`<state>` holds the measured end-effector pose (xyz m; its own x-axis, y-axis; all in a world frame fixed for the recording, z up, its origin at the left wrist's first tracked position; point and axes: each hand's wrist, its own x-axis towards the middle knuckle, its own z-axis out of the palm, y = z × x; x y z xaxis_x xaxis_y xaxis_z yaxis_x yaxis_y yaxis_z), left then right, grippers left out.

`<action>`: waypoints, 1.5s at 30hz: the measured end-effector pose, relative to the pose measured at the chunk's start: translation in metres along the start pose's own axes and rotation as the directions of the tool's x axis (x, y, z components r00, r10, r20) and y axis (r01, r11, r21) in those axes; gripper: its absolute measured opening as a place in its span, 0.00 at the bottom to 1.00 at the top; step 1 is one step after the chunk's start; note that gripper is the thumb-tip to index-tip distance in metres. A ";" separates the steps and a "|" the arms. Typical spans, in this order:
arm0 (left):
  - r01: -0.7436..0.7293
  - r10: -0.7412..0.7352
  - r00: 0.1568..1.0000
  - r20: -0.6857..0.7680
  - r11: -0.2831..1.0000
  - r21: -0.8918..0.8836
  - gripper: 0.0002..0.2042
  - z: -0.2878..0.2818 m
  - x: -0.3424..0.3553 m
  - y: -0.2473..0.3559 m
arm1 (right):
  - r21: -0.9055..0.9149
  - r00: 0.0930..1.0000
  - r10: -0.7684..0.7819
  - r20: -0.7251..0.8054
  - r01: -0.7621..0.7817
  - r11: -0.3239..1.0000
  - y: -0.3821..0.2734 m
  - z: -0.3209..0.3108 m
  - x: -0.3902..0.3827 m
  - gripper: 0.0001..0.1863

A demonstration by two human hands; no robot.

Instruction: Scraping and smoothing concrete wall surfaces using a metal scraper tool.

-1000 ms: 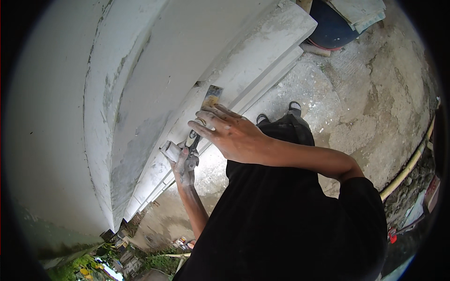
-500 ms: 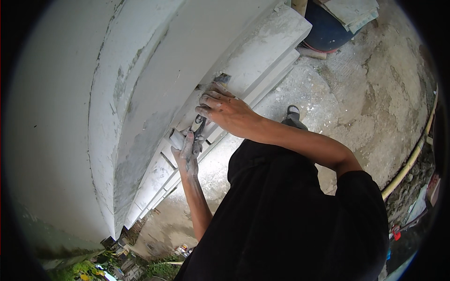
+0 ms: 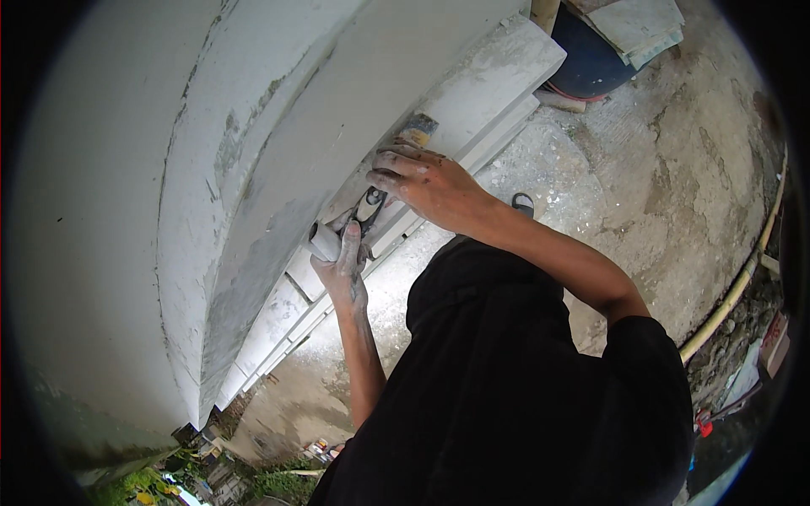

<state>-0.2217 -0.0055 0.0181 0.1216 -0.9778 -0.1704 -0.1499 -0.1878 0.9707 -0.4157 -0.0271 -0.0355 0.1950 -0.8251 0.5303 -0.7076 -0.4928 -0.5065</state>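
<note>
My left hand [image 3: 344,271], dusted white, is closed around a short pale cylindrical piece [image 3: 326,242] and the lower end of a dark-and-cream tool handle [image 3: 369,203]. Just above it my right hand [image 3: 430,187] has its fingers curled over the upper part of that tool, a scraper whose flat, stained blade [image 3: 418,127] shows beyond the fingers. Both hands are at the white stepped ledge [image 3: 498,67] along the base of the plastered wall [image 3: 110,211]. The contact between blade and ledge is too small to make out.
A dark blue tub [image 3: 582,63] with pale boards [image 3: 633,25] on top stands at the upper right. Cracked concrete ground [image 3: 666,169] runs alongside the ledge, with a yellowish pole [image 3: 730,304] at the right. My sandaled foot [image 3: 522,204] shows beside my dark clothing.
Both hands and the scraper have moved up and rightward along the ledge. My right forearm is higher in the view, and less of my feet shows.
</note>
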 end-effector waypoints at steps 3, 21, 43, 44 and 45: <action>-0.073 0.065 0.993 -0.095 0.994 -0.078 0.12 -0.014 -0.011 -0.004 | 0.070 0.991 0.030 0.130 -0.039 0.997 -0.022 0.001 0.000 0.21; -0.025 0.030 0.998 0.054 0.996 -0.082 0.16 0.082 0.003 0.009 | -0.012 0.990 0.123 0.070 -0.122 0.992 0.058 -0.056 0.008 0.25; -0.274 0.234 0.959 0.161 0.909 0.313 0.20 0.150 0.037 0.023 | -0.159 0.975 0.221 0.015 -0.216 0.963 0.112 -0.115 0.006 0.23; -0.160 0.124 0.979 0.162 0.958 0.239 0.19 0.144 0.024 0.033 | -0.159 0.981 0.192 -0.008 -0.190 0.969 0.103 -0.112 0.003 0.23; -0.165 0.129 0.979 0.159 0.958 0.236 0.19 0.134 0.014 0.033 | -0.225 0.995 0.102 -0.016 -0.104 0.969 0.093 -0.108 0.002 0.23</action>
<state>-0.3560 -0.0376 0.0249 -0.0564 -0.9961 -0.0681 -0.3948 -0.0404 0.9179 -0.5542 -0.0451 -0.0080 0.1104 -0.8666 0.4866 -0.8586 -0.3297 -0.3925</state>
